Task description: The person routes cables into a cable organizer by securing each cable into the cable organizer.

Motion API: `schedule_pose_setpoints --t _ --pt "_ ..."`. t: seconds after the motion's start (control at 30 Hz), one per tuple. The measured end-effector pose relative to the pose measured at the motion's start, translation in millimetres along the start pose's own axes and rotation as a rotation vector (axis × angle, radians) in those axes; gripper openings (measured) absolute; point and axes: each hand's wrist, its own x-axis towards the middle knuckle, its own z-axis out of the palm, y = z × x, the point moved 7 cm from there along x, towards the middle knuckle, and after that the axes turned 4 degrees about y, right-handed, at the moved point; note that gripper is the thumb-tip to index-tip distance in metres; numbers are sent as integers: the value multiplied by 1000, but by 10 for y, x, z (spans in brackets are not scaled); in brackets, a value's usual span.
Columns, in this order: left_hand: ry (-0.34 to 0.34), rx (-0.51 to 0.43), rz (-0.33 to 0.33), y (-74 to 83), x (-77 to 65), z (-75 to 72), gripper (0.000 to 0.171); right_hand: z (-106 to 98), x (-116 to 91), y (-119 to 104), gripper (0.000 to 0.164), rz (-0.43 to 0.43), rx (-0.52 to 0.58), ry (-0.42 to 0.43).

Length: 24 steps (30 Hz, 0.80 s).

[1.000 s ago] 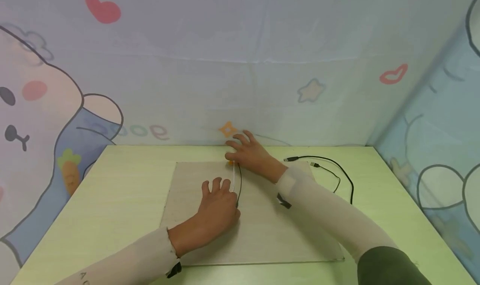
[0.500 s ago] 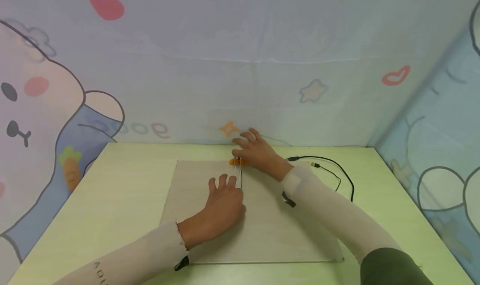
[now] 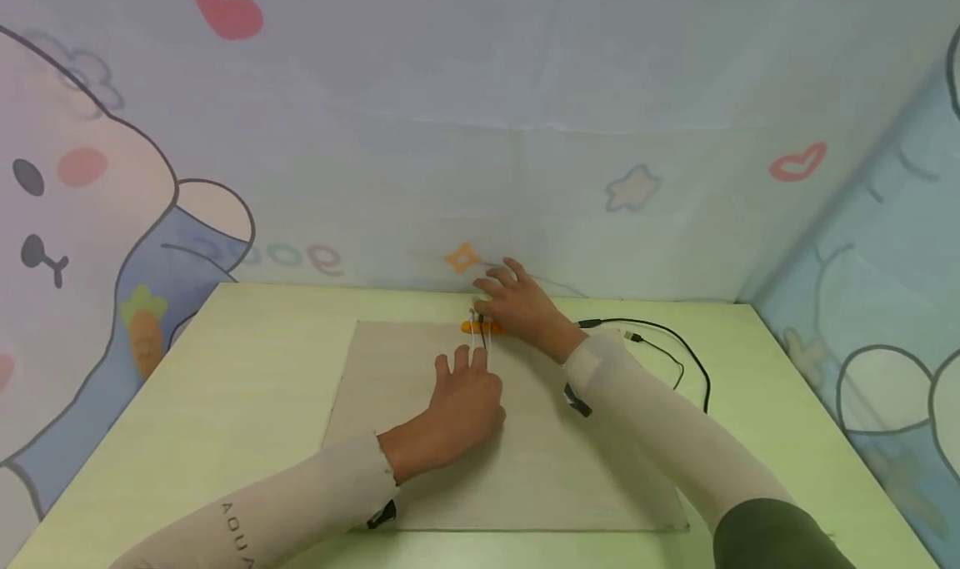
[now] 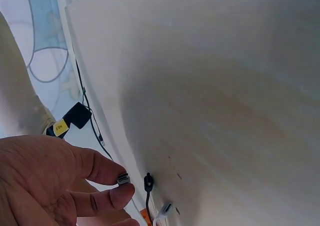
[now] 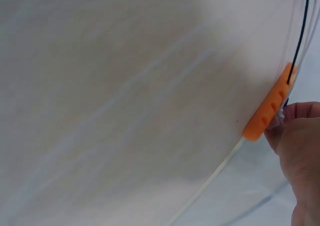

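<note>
My left hand (image 3: 467,406) pinches a small metal cable plug (image 4: 123,179) between thumb and forefinger, over the board. Close to those fingertips, in the left wrist view, are a black cable plug (image 4: 148,182) and a white cable plug (image 4: 165,209). An orange cable holder (image 5: 265,108) with notches sits at the board's far edge; white cables and a black cable (image 5: 304,33) run through it. Behind the holder, my right hand (image 3: 521,309) pinches a white cable (image 5: 281,114); its fingertips are partly hidden by the holder.
A pale board (image 3: 585,469) lies on the light table (image 3: 247,386). To the right of it are a thick black cable (image 3: 686,348) and a thinner one with a USB plug (image 3: 632,336). A printed cloth (image 3: 390,136) hangs along the back.
Both hands have shifted slightly right in the head view, which has itself moved a little. More of the orange holder shows, and white cables are visible either side of the black one.
</note>
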Motion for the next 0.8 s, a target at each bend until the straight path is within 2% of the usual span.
schedule_pose_setpoints --t 0.13,0.17,0.3,0.37,0.4,0.57,0.63,0.67,0.73,0.8 --pt "-7 12 2 23 12 33 23 -12 -19 -10 16 -12 -1 15" --pt "-5 15 0 56 -31 -51 22 -15 -20 -12 15 -14 -2 21" --pt "2 -26 -6 90 -49 -107 22 -18 -19 -12 12 -12 -16 30" --pt "4 -24 -6 137 -80 -199 21 -9 -17 -8 12 -6 -23 18" --pt "12 -35 -3 129 -50 -154 22 -7 -15 -6 11 -3 -26 11" --pt "-15 10 0 327 -194 -605 20 -14 -6 8 8 17 -35 6" --pt "-48 35 -3 406 -243 -765 19 -28 -8 10 7 22 -31 21" --pt "-55 40 -1 424 -253 -785 19 -35 -9 10 7 24 -28 29" --pt "-60 47 5 419 -224 -709 16 -43 -12 12 8 25 -23 39" --pt "-67 48 9 371 -160 -524 15 -43 -12 15 9 25 -25 39"
